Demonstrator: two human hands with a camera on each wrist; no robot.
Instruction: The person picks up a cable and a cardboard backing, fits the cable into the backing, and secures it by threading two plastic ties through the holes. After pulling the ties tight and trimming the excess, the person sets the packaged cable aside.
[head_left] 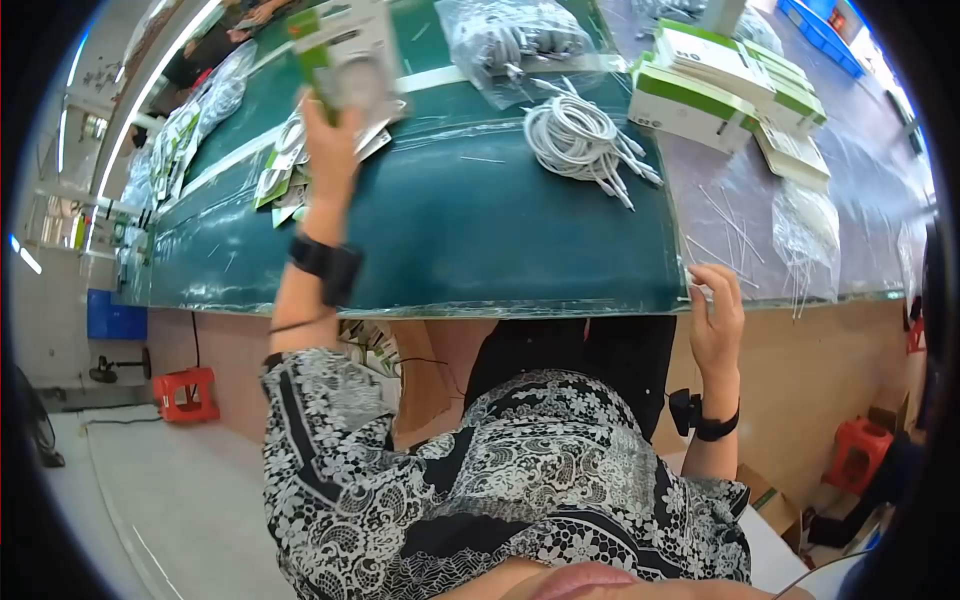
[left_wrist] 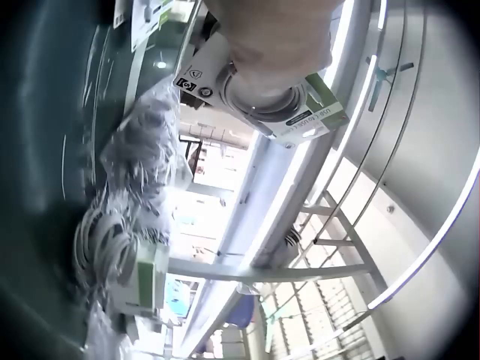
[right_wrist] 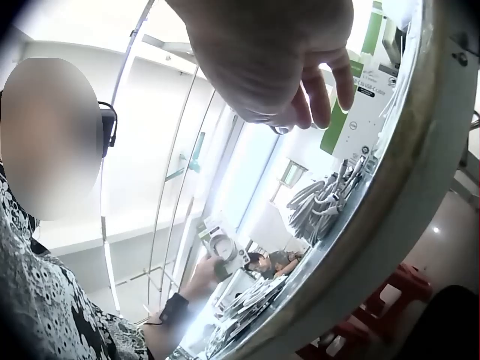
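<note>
While raised above the green bench mat (head_left: 450,220), a green-and-white retail pack (head_left: 345,60) with a round clear window is gripped by the left hand (head_left: 328,150), fingers curled round its lower part. Right hand (head_left: 715,320) rests at the bench's near edge, fingers loosely bent, holding nothing. Beyond lie a coil of white cables (head_left: 580,135), a bagged cable bundle (head_left: 515,40) and stacked green-and-white boxes (head_left: 725,85).
</note>
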